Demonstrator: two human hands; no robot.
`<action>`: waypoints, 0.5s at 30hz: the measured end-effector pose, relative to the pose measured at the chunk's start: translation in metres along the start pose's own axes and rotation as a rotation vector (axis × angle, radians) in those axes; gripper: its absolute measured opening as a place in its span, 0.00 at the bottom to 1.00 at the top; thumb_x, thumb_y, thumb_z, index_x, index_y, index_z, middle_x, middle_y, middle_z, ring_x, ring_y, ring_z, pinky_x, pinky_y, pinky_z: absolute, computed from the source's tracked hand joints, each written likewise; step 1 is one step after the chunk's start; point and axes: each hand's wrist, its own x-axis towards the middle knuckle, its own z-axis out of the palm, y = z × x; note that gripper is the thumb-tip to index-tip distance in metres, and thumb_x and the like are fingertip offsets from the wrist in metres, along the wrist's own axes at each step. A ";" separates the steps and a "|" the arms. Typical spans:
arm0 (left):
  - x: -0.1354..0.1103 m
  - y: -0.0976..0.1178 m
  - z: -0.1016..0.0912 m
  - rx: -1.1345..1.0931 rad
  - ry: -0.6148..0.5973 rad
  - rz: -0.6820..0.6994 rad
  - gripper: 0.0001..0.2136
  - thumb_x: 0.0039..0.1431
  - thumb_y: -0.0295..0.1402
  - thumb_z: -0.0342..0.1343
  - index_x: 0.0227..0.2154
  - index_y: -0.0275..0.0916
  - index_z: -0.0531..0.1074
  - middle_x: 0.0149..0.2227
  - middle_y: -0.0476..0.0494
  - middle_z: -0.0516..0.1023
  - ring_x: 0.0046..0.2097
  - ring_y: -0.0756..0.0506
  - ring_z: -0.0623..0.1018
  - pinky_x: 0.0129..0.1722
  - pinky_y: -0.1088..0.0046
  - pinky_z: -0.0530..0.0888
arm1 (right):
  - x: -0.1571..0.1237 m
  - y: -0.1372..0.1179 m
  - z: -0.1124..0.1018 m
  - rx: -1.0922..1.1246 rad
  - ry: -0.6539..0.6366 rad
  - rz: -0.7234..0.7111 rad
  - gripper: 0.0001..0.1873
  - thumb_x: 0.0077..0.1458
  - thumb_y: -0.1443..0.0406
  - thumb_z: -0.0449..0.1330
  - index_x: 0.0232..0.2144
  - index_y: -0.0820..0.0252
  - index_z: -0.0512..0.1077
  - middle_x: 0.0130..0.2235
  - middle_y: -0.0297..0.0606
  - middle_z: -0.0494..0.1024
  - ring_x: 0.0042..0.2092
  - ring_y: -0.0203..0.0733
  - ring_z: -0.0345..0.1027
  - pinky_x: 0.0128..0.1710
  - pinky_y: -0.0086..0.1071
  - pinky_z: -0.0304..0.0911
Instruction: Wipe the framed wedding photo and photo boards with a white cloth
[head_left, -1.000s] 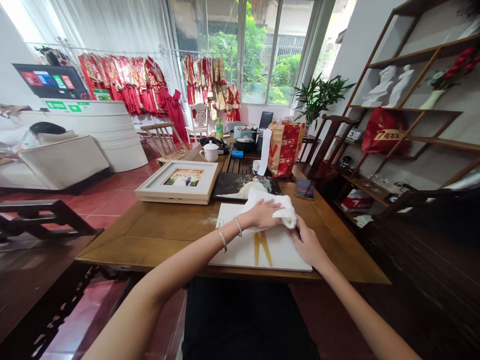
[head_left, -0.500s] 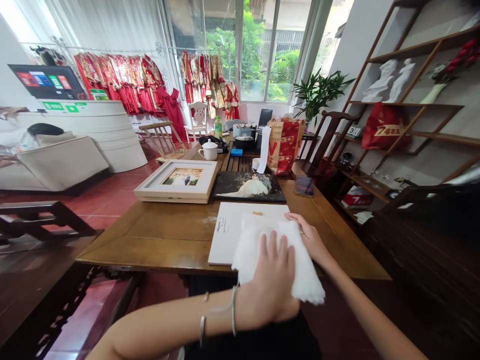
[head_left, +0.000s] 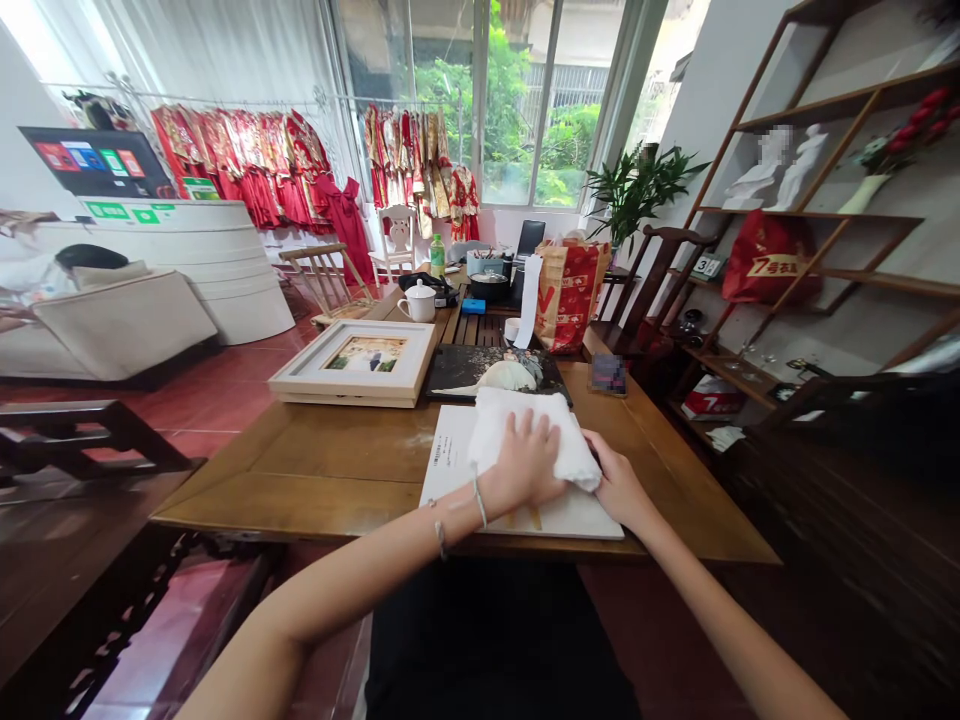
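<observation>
My left hand (head_left: pixel 529 460), with bracelets at its wrist, lies with fingers spread on a folded white cloth (head_left: pixel 574 435). It presses the cloth onto the upper part of a white flat panel (head_left: pixel 442 480). My right hand (head_left: pixel 622 480) is closed around the panel's right edge, with its fingertips partly hidden near the cloth. Small dark print runs down the panel's left side, and gold-coloured marks show near its front edge. Just behind, a dark photo panel (head_left: pixel 457 372) shows a figure in a white gown. To its left rests a pale framed picture (head_left: pixel 300 372).
The wooden table (head_left: pixel 300 460) also bears a white lidded cup (head_left: pixel 418 300), a red paper bag (head_left: pixel 570 295), a small blue box (head_left: pixel 473 306) and a green bottle (head_left: pixel 436 254). Wooden shelves (head_left: pixel 832 210) stand at right; a dark wooden chair (head_left: pixel 90 440) is at left.
My left hand has pushed the cloth forward from the panel's near edge to its far part, uncovering the gold marks in front. My right hand stays at the right edge, slightly lower.
</observation>
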 end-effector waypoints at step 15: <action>-0.108 0.046 -0.019 0.033 -0.134 0.171 0.39 0.49 0.45 0.56 0.57 0.17 0.59 0.58 0.16 0.59 0.59 0.23 0.60 0.57 0.48 0.56 | -0.002 -0.008 0.020 -0.125 0.035 0.003 0.20 0.58 0.64 0.46 0.51 0.59 0.65 0.54 0.47 0.72 0.56 0.46 0.65 0.56 0.44 0.59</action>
